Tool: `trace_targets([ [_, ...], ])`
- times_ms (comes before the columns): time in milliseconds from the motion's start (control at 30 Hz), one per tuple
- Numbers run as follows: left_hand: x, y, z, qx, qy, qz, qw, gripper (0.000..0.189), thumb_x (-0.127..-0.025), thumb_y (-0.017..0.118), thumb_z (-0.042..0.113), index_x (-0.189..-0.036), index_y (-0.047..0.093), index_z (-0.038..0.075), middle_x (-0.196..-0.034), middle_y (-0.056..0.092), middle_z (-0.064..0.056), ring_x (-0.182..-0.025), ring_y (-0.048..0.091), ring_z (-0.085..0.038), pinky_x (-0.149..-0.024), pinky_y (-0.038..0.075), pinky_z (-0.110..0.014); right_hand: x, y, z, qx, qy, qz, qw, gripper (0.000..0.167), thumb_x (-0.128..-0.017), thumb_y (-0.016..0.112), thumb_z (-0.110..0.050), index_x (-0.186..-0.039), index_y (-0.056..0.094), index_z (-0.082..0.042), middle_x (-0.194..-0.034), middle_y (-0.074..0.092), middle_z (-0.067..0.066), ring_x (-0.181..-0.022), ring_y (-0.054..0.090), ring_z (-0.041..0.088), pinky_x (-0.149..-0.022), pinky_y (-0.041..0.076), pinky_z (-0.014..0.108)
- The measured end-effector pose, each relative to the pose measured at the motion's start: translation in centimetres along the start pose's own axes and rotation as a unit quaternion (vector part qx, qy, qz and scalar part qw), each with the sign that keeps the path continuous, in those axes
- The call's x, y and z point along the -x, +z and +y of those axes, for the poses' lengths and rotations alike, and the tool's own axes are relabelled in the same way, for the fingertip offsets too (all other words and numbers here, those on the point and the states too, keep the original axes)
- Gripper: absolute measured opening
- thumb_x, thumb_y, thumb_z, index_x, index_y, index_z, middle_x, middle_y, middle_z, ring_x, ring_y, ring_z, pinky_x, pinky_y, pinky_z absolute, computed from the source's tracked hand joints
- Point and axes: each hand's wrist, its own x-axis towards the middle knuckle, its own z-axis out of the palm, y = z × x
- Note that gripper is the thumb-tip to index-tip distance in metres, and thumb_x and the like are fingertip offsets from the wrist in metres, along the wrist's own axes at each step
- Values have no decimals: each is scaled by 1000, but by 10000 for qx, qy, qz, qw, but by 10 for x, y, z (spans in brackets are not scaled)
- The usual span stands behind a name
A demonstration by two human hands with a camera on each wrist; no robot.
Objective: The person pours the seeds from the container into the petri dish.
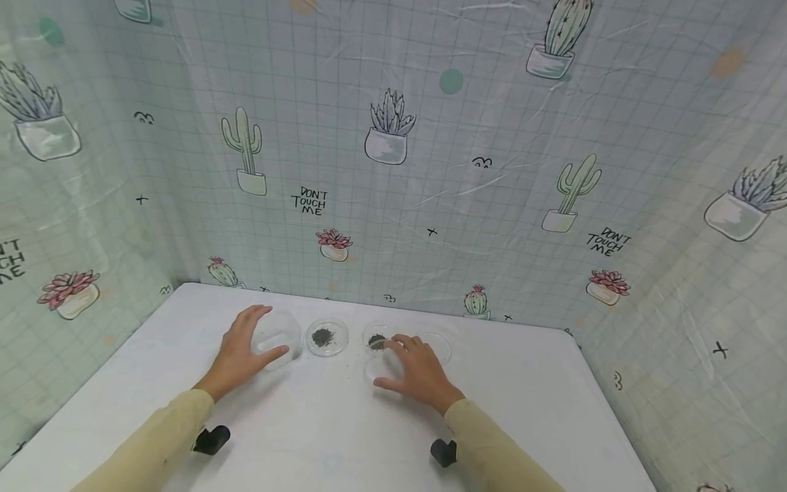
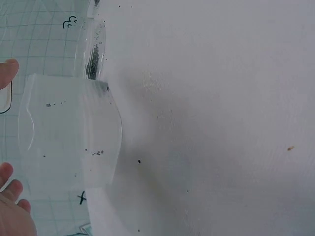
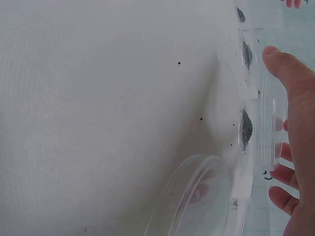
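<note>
My left hand (image 1: 236, 352) curves around a clear plastic cup (image 1: 279, 342). In the left wrist view, thumb and fingers are spread on either side of the cup (image 2: 69, 132), with no visible contact. Dark specks cling to its wall. Just right of it lies a clear petri dish (image 1: 335, 350) with a pile of dark granules (image 1: 322, 337). A second such dish (image 1: 367, 333) is behind my right hand (image 1: 418, 369), partly covered. Between thumb and fingers, that hand holds a clear round lid (image 3: 268, 132), seen edge-on in the right wrist view.
Beside my right hand is another clear round dish or lid (image 1: 444, 350), its near part hidden. Loose dark grains dot the white table (image 1: 326, 437). A cactus-print cloth (image 1: 393, 205) rises behind the table and along both sides.
</note>
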Motion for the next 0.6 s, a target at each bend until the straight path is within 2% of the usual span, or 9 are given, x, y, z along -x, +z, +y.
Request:
trace_targets([
  [233, -1, 0, 6, -77, 48, 3, 10000, 84, -78, 79, 37, -144, 36, 8, -150, 30, -21, -139, 26, -43, -107, 21, -72, -1, -3, 0, -24, 67, 15, 10000, 74, -75, 68, -66, -132, 56, -21, -134, 56, 1, -117, 54, 22, -94, 51, 41],
  [433, -2, 1, 8, -183, 145, 10, 9997, 78, -78, 79, 34, -143, 42, 14, -150, 31, -20, -138, 27, -44, -106, 21, -74, -3, -2, 1, -37, 191, -40, 9998, 75, -75, 67, -67, -134, 55, -21, -136, 55, 2, -119, 53, 22, -95, 50, 42],
  [600, -2, 0, 9, -221, 84, 2, 9997, 75, -79, 79, 32, -142, 43, 14, -151, 30, -20, -138, 26, -45, -105, 20, -75, -6, 1, 2, -43, 193, 35, 9998, 75, -75, 67, -67, -133, 55, -21, -135, 54, 1, -118, 54, 22, -94, 50, 41],
])
